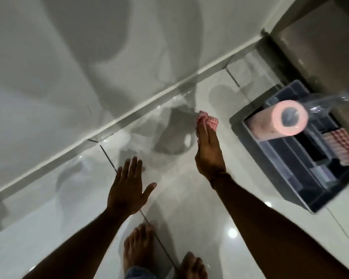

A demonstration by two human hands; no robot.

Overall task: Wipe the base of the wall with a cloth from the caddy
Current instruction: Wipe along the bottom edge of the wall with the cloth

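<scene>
My right hand [209, 152] holds a red-and-white checked cloth [209, 120] at its fingertips, stretched out over the glossy floor just short of the wall's base [129, 113]. That pale skirting strip runs diagonally from lower left to upper right. My left hand [127, 190] hovers open with spread fingers, empty, lower and to the left. The dark plastic caddy [302, 182] stands on the floor to the right of my right hand.
The caddy carries a pink paper roll [278, 121], a folded checked cloth [343, 148] and a clear plastic bottle [326, 101]. A brown door or cabinet [310, 37] rises at the upper right. My bare feet [137, 248] stand on the tiles below.
</scene>
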